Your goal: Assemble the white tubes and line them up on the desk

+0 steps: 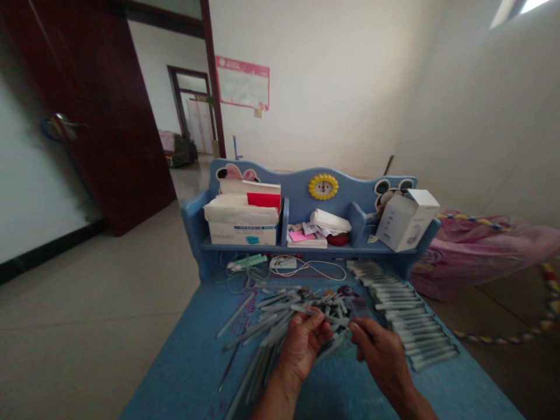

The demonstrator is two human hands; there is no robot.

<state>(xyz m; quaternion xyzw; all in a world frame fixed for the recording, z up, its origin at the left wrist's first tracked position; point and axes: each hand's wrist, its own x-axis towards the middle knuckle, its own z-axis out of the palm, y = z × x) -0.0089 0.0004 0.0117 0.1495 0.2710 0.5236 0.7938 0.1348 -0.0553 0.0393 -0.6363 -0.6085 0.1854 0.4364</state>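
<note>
My left hand is closed around a thin grey pen above a loose pile of grey pens on a blue desk. My right hand is curled beside it, its fingertips pinching the same pen's right end. To the right lies a neat row of assembled pens, side by side along the desk.
The desk's blue shelf holds stacked white boxes, papers and a white carton. White cables lie under the shelf. A pink cloth bundle sits at right. A dark red door stands open at left, over tiled floor.
</note>
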